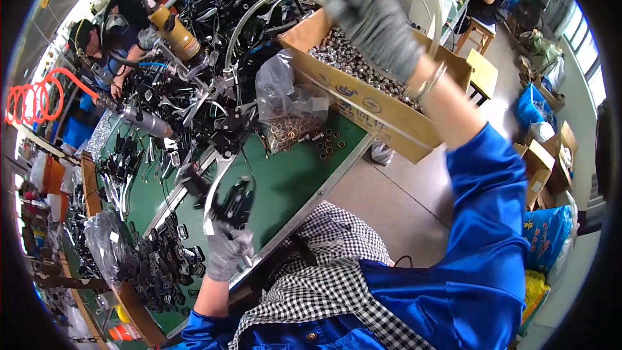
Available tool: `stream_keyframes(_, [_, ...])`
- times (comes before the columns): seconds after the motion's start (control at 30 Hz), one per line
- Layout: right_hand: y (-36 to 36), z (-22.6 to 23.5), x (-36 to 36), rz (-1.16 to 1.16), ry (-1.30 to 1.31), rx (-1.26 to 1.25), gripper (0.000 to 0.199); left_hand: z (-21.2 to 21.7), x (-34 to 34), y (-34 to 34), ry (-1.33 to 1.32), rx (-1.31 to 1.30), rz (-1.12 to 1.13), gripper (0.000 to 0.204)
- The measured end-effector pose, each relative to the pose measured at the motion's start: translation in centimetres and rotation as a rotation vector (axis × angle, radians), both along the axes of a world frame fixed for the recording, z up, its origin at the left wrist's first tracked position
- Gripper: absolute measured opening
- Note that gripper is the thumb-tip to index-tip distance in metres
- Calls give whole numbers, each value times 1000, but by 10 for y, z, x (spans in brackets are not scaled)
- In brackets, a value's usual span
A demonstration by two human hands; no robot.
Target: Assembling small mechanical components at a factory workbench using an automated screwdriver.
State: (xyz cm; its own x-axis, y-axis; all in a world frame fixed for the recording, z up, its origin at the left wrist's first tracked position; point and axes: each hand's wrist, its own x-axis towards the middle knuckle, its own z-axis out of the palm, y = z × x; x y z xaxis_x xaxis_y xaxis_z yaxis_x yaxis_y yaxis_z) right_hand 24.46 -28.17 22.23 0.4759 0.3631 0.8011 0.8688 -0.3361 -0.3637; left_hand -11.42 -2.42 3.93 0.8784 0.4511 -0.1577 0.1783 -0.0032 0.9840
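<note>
My left hand, in a grey knit glove, is closed on a brake lever with a black body and a silver blade. It holds the lever up over the near edge of the green bench. My right hand, gloved too, is raised over a cardboard box full of small shiny metal parts. Motion smears its fingers, so whether anything is in them is hidden. Between the hands, a clear plastic bag of copper-coloured rings lies open, with several loose rings beside it.
A yellow pneumatic tool and a grey air driver on a red coiled hose stand left of centre. Piled levers cover the back; black clamp parts lie at left. Another person works across the bench. A stool stands right.
</note>
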Motion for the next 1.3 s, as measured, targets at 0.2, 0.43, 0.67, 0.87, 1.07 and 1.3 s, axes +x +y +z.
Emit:
stream_keyframes(0.2, [-25,-36,104,-581,340,-1022,31,37,45,3,-43,-326,18,35])
stream_keyframes(0.43, [-50,-114,168,-624,200,-1141,27,25,58,24,45,57,127,28])
stream_keyframes(0.67, [-52,-110,164,-707,407,-973,30,54,108,112,94,1092,-60,30])
stream_keyframes(0.87, [-38,-111,176,-712,303,-1107,28,30,148,176,476,1240,-468,28])
stream_keyframes(1.07, [-52,-57,147,-550,185,-745,22,8,185,162,420,1073,-464,32])
stream_keyframes(1.3, [-20,-6,27,216,777,-42,20,26,163,164,586,1368,-465,34])
